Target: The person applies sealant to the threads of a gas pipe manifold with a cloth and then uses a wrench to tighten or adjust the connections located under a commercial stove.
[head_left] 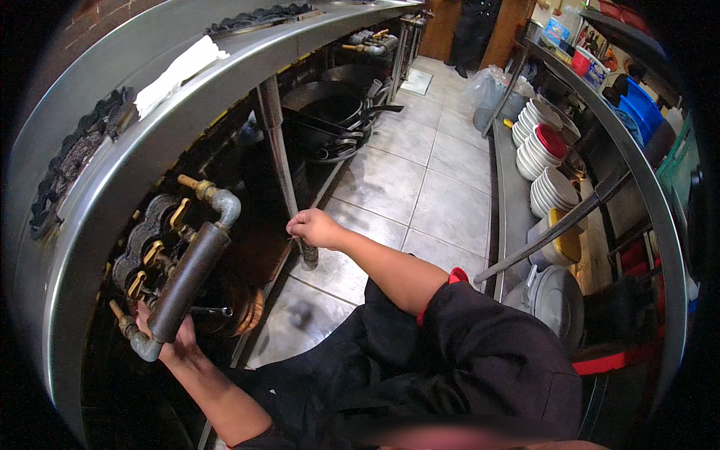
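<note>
My left hand (178,346) reaches in behind a dark cylindrical pipe (187,285) on the gas fittings at the lower left, its fingers mostly hidden. Brass valves with yellow levers (154,253) line this pipe beside grey elbows (225,204). My right hand (315,229) is closed in a pinch just in front of an upright steel leg (274,135); what it holds, if anything, is too small to make out.
Black woks (322,105) sit on the low shelf beyond. Tiled floor (442,195) runs between the steel counter (90,187) and a right-hand rack with stacked white bowls (551,191), containers and blue crates (637,112). A person's dark-clothed legs (471,41) show at the far end.
</note>
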Available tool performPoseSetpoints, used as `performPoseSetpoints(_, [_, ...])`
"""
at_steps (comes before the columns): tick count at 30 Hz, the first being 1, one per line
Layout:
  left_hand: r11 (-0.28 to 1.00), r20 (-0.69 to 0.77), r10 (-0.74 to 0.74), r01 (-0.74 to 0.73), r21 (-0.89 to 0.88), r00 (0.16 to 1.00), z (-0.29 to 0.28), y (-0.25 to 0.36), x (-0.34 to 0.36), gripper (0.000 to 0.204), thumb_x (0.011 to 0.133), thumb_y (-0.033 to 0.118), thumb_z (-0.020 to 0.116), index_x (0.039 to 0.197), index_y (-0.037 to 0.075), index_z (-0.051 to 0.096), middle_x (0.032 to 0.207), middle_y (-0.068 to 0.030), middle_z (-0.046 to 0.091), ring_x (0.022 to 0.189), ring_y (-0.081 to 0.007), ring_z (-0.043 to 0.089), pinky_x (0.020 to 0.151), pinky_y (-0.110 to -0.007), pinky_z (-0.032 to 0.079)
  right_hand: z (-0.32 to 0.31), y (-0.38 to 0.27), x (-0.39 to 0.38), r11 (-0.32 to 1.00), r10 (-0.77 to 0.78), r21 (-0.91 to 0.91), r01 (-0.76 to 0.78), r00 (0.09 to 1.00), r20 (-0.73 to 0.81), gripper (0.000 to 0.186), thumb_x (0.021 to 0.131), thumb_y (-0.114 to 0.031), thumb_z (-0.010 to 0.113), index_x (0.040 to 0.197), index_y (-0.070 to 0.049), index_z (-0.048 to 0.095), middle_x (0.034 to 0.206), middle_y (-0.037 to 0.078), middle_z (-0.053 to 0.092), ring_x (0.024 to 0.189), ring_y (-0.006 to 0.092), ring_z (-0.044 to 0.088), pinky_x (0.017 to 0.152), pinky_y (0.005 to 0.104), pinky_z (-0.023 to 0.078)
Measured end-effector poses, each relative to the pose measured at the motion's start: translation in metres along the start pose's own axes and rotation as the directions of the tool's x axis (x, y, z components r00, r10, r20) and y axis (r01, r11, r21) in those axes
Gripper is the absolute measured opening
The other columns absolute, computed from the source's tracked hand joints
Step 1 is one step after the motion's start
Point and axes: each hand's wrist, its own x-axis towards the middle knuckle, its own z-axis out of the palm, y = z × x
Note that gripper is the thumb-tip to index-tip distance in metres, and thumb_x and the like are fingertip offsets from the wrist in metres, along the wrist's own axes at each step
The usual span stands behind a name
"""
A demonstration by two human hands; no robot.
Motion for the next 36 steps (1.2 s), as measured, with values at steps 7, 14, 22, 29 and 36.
performPoseSetpoints(7, [0.998, 0.021, 0.036, -0.037, 0.051, 0.999, 0.003, -0.004, -0.008, 0.023, 0.091, 0.012, 0.055, 0.112, 0.003, 0.053, 0.096, -0.0119, 0.062, 0.065, -0.0157, 0.054, 0.056, -0.025, 0.046, 0.006, 0.007, 0.003, 0.999, 0.039, -0.008, -0.038, 0.995, 0.096, 0.013, 0.084, -0.016, 0.064, 0.088, -0.004, 0.067, 0.074, -0.001, 0.06, 0.06, 0.0074, 0.051, 0.053, 0.0238, 0.042])
performPoseSetpoints(14, [0.969, 0.039, -0.17, 0.174, -0.173, 0.985, 0.01, -0.012, -0.004, 0.025, 0.091, 0.017, 0.051, 0.106, -0.003, 0.054, 0.096, -0.0177, 0.063, 0.062, -0.0187, 0.055, 0.051, -0.025, 0.045, 0.006, 0.008, 0.0, 0.997, 0.072, -0.02, -0.07, 0.988, 0.134, 0.017, 0.084, -0.019, 0.064, 0.092, -0.004, 0.067, 0.078, 0.0, 0.062, 0.063, 0.008, 0.053, 0.056, 0.0241, 0.044])
performPoseSetpoints(22, [0.975, -0.18, -0.194, 0.169, -0.143, 0.964, 0.001, -0.017, -0.003, 0.027, 0.093, 0.025, 0.054, 0.114, 0.008, 0.054, 0.091, -0.0066, 0.06, 0.072, -0.0196, 0.061, 0.053, -0.027, 0.052, 0.006, 0.007, 0.0, 0.983, 0.082, -0.176, -0.059, 0.989, 0.127, 0.021, 0.084, -0.022, 0.066, 0.091, -0.002, 0.067, 0.073, 0.002, 0.063, 0.061, 0.0089, 0.053, 0.053, 0.0252, 0.043])
performPoseSetpoints(29, [0.946, 0.227, -0.13, 0.189, -0.263, 0.965, 0.037, -0.006, -0.026, 0.018, 0.092, 0.011, 0.053, 0.106, 0.001, 0.055, 0.095, -0.01, 0.062, 0.087, -0.021, 0.064, 0.078, -0.032, 0.053, 0.014, -0.019, -0.01, 0.943, 0.253, -0.259, -0.21, 0.956, 0.147, 0.016, 0.086, -0.016, 0.062, 0.093, -0.002, 0.067, 0.072, -0.002, 0.059, 0.053, 0.0069, 0.046, 0.049, 0.0241, 0.038])
performPoseSetpoints(36, [0.952, 0.326, -0.308, 0.289, 0.105, 0.894, 0.032, -0.007, -0.005, 0.022, 0.088, 0.005, 0.055, 0.109, -0.001, 0.056, 0.1, -0.0116, 0.063, 0.09, -0.0208, 0.064, 0.082, -0.035, 0.053, 0.018, -0.017, -0.013, 0.877, 0.078, -0.48, 0.018, 0.981, 0.179, 0.014, 0.086, -0.015, 0.061, 0.091, -0.002, 0.066, 0.069, -0.002, 0.058, 0.052, 0.0069, 0.045, 0.048, 0.0249, 0.037])
